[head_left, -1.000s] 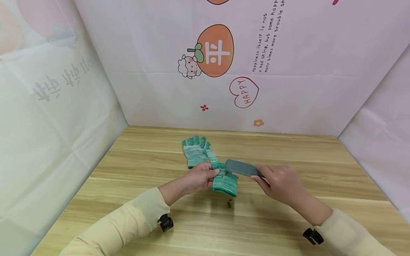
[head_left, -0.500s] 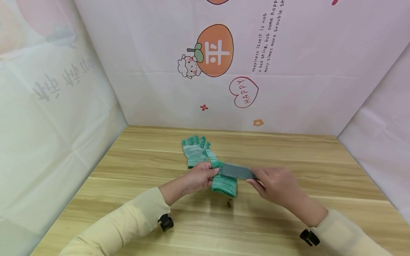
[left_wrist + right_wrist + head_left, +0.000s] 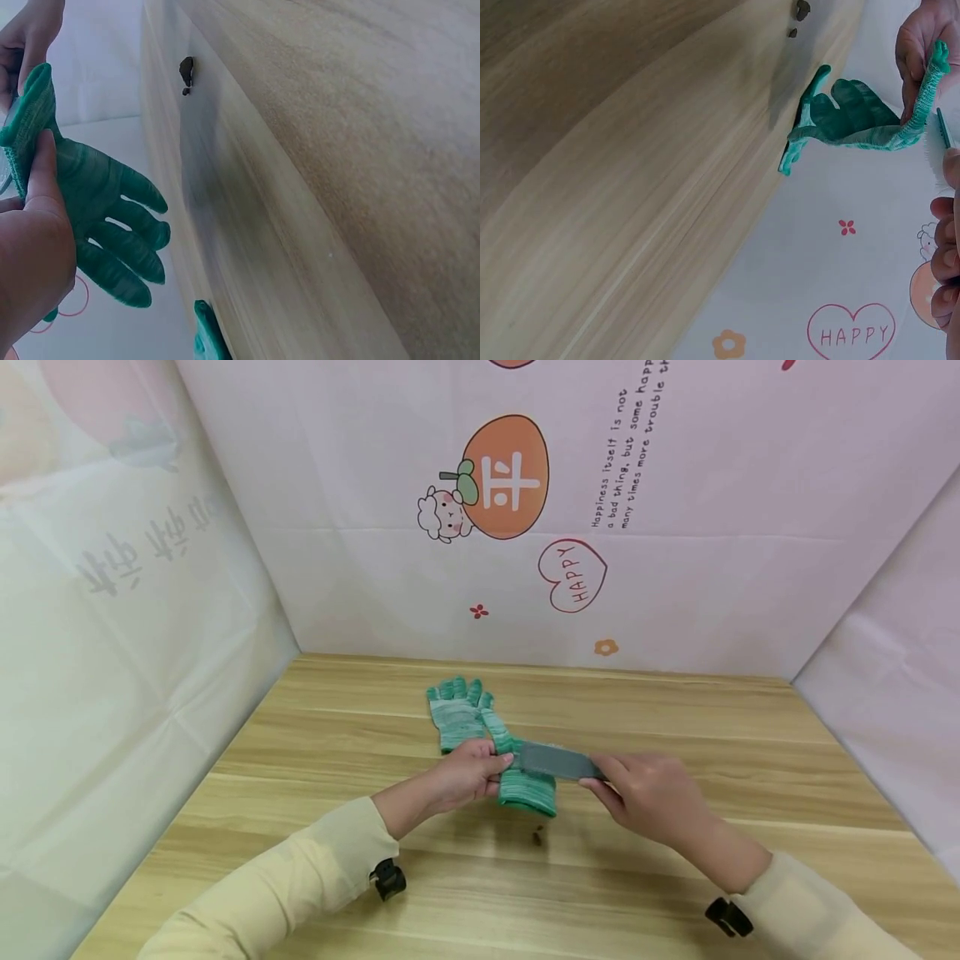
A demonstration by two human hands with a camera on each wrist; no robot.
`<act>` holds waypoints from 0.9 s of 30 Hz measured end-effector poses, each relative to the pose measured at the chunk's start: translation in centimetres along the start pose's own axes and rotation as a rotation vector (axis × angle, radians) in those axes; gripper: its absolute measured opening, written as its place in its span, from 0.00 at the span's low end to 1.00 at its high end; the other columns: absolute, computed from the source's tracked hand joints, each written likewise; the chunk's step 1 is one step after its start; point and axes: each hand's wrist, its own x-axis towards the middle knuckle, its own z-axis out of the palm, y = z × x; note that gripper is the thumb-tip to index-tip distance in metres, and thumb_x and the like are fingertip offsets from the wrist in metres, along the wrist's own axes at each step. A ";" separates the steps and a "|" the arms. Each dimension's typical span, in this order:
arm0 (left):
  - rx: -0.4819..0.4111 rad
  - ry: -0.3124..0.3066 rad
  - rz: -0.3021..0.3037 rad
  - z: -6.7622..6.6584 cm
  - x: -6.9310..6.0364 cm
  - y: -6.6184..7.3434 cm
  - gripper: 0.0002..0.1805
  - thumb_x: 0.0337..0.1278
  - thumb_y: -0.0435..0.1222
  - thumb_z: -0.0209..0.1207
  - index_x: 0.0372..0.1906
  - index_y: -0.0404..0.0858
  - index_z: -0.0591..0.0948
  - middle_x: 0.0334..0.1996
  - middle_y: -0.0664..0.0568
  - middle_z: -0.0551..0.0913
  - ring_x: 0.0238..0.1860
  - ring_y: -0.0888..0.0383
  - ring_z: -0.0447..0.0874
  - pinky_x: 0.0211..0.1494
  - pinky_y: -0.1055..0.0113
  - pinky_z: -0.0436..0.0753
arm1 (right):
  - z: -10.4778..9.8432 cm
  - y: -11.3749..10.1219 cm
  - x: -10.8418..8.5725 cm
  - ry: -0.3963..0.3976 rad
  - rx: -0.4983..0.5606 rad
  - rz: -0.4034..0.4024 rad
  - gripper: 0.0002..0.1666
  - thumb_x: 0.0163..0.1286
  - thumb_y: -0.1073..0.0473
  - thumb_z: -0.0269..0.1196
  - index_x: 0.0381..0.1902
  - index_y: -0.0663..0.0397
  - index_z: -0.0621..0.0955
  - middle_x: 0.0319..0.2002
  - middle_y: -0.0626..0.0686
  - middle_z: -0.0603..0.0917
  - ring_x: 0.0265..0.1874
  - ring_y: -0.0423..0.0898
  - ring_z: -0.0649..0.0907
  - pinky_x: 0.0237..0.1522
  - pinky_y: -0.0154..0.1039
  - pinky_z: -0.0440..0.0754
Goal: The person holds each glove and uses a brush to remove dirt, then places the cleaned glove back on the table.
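My left hand (image 3: 471,774) grips a green-and-white knit glove (image 3: 527,792) above the table, thumb on top. In the left wrist view that glove (image 3: 109,187) droops with its green fingers hanging down. My right hand (image 3: 652,797) holds a grey-backed brush (image 3: 557,762) by its right end, and the brush lies across the glove just beyond the cuff. Pale bristles of the brush (image 3: 934,154) face the glove in the right wrist view. A second matching glove (image 3: 456,724) lies flat on the table behind my left hand, fingers pointing away.
Small dark clumps (image 3: 537,836) sit on the wooden table (image 3: 315,727) below the held glove's cuff. A white printed cloth (image 3: 360,593) rises along the table's back edge. White cloth walls (image 3: 127,693) also stand at the left and right sides.
The brush and my right hand have shifted a little left and nearer over the glove since a second ago. My left hand keeps its place, and the other glove has not moved.
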 end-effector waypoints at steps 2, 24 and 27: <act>0.003 -0.001 0.005 0.0 0.0 0.0 0.16 0.76 0.30 0.42 0.26 0.38 0.59 0.17 0.54 0.52 0.19 0.58 0.46 0.28 0.66 0.55 | -0.2 0.2 -0.2 -0.002 -0.007 0.005 0.30 0.78 0.41 0.46 0.30 0.60 0.78 0.17 0.49 0.78 0.09 0.41 0.71 0.10 0.36 0.68; -0.002 0.032 0.002 0.0 -0.1 -0.1 0.18 0.76 0.30 0.43 0.24 0.39 0.56 0.18 0.53 0.51 0.19 0.58 0.46 0.28 0.66 0.55 | 0.0 0.1 -0.1 -0.002 0.024 -0.025 0.28 0.78 0.42 0.47 0.29 0.57 0.78 0.17 0.46 0.74 0.10 0.37 0.66 0.10 0.32 0.62; -0.010 0.040 0.004 -0.2 -0.1 -0.2 0.19 0.76 0.30 0.43 0.24 0.39 0.56 0.18 0.53 0.51 0.19 0.58 0.46 0.28 0.66 0.56 | -0.2 0.3 -0.3 -0.004 0.015 -0.025 0.28 0.78 0.41 0.46 0.29 0.57 0.77 0.17 0.46 0.75 0.10 0.38 0.66 0.10 0.32 0.64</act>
